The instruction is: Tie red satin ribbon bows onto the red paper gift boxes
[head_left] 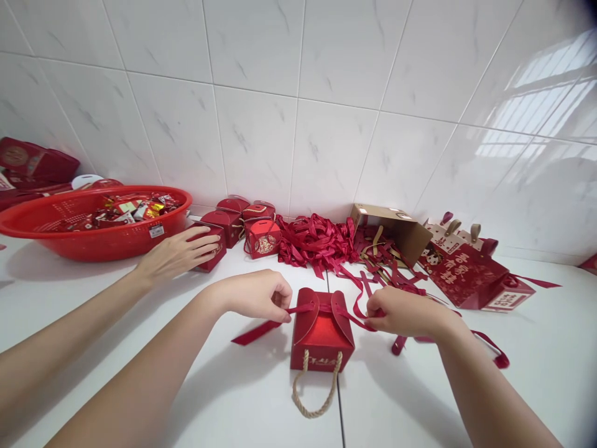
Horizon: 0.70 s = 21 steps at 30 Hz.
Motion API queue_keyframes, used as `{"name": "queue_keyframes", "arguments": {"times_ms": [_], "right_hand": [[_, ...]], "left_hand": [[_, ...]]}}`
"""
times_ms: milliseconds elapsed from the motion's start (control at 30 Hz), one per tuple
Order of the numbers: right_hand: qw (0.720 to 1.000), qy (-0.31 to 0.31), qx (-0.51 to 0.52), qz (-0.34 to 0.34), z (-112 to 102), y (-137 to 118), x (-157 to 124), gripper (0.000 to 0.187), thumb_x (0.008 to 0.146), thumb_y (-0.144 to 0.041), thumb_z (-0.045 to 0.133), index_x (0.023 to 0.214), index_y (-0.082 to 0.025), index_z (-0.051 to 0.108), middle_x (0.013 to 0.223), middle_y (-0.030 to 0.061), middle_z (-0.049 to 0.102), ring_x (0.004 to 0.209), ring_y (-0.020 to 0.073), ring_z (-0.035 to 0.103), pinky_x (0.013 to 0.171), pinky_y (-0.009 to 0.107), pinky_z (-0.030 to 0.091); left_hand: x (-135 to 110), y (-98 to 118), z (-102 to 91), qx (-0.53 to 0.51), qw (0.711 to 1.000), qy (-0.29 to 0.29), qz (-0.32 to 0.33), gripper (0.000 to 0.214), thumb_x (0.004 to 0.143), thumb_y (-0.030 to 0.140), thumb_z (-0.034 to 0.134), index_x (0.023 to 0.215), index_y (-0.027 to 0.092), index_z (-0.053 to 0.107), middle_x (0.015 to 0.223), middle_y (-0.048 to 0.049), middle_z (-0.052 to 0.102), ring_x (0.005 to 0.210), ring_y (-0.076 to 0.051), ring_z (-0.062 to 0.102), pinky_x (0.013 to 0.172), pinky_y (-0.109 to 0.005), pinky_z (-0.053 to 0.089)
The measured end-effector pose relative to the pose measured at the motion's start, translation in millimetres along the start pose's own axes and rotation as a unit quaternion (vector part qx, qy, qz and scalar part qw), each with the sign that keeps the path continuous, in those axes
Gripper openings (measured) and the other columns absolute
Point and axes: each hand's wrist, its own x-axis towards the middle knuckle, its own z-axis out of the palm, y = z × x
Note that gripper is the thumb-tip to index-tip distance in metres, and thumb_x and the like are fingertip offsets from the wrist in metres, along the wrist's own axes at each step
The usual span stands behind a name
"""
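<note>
- Your left hand [256, 295] curls its fingers closed, thumb and forefinger pinching a dark red ribbon [255, 333] at the left of the red box [321, 336].
- Your right hand [403, 311], also curled nearly closed, grips the ribbon on the box's right side; its fingertips are partly hidden.
- The box stands upright on the worktop [233, 410], near and centre, between your hands, its rope handle [313, 413] drooping towards you.
- Pull both ends evenly and low, so the rounded flaps meet without creasing; a harder tug on one side looks likely to skew or slide the box.
- Keep the ribbon flat where it crosses the top, and check the length on each side: the left tail hangs free, while loose strips beside your right hand could tangle with it.
- Far left of you, a co-worker's hand [184, 254] rests on a small dark box [215, 260], well clear of your pull.
</note>
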Motion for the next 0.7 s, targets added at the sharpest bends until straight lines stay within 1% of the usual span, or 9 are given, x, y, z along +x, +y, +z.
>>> {"name": "queue_keyframes", "arguments": {"times_ms": [100,167,233,333,500,567,700], "right_hand": [[1.000,0.008,0.004,-0.006,-1.6,4.0,-0.1,0.038,0.078,-0.027,0.052,0.048,-0.018,0.031,0.049,-0.0019,0.032,0.043,0.0080,0.025,0.043,0.028,0.017],[1.000,0.003,0.008,-0.010,-2.7,4.3,-0.4,0.036,0.080,-0.029,0.051,0.048,-0.018,0.039,0.050,-0.0010,0.038,0.043,0.0085,0.030,0.043,0.027,0.021],[1.000,-0.005,0.010,-0.009,-3.7,2.1,-1.1,0.033,0.080,-0.028,0.051,0.049,-0.017,0.044,0.050,-0.0010,0.040,0.042,0.0081,0.031,0.042,0.027,0.022],[1.000,-0.015,0.007,-0.004,-4.3,-3.2,-2.3,0.032,0.080,-0.026,0.050,0.050,-0.017,0.044,0.049,-0.0018,0.039,0.039,0.0070,0.028,0.039,0.026,0.020],[1.000,-0.012,-0.007,-0.007,-0.1,-5.8,1.4,0.034,0.080,-0.025,0.049,0.050,-0.018,0.034,0.050,-0.0023,0.035,0.040,0.0075,0.028,0.039,0.026,0.020],[1.000,-0.007,-0.014,-0.019,2.9,-3.3,5.6,0.034,0.081,-0.025,0.049,0.051,-0.018,0.035,0.051,-0.0014,0.038,0.043,0.0088,0.031,0.042,0.027,0.023],[0.998,0.008,-0.027,-0.048,8.2,1.8,13.9,0.031,0.084,-0.026,0.045,0.054,-0.018,0.042,0.055,0.0003,0.046,0.051,0.0117,0.039,0.049,0.028,0.028]], "left_hand": [[-0.3,-3.8,-0.7,0.057,0.996,0.009,-0.070,0.014,0.070,0.030,0.055,0.062,0.020,0.050,0.062,0.0019,0.058,0.053,-0.013,0.047,0.049,-0.022,0.030],[0.3,-4.7,1.2,0.074,0.993,0.002,-0.091,0.013,0.065,0.027,0.056,0.059,0.020,0.047,0.057,0.0020,0.055,0.050,-0.013,0.043,0.046,-0.023,0.027],[1.7,-4.0,4.8,0.085,0.992,-0.002,-0.097,0.011,0.061,0.023,0.056,0.056,0.019,0.047,0.055,0.0017,0.053,0.049,-0.013,0.042,0.046,-0.024,0.026],[4.8,-1.2,11.0,0.101,0.990,-0.003,-0.100,0.011,0.059,0.019,0.054,0.053,0.019,0.045,0.053,0.0010,0.052,0.049,-0.013,0.041,0.048,-0.025,0.027],[11.6,1.5,14.6,0.126,0.984,0.006,-0.130,0.010,0.056,0.019,0.053,0.052,0.019,0.044,0.053,-0.0004,0.052,0.050,-0.015,0.043,0.049,-0.026,0.030],[14.1,1.5,13.3,0.135,0.979,0.015,-0.151,0.010,0.055,0.021,0.054,0.052,0.019,0.045,0.054,-0.0014,0.054,0.051,-0.016,0.045,0.050,-0.027,0.032],[16.8,1.3,10.3,0.147,0.972,0.037,-0.182,0.007,0.056,0.022,0.055,0.053,0.019,0.049,0.059,-0.0045,0.059,0.054,-0.019,0.050,0.051,-0.029,0.037]]}}
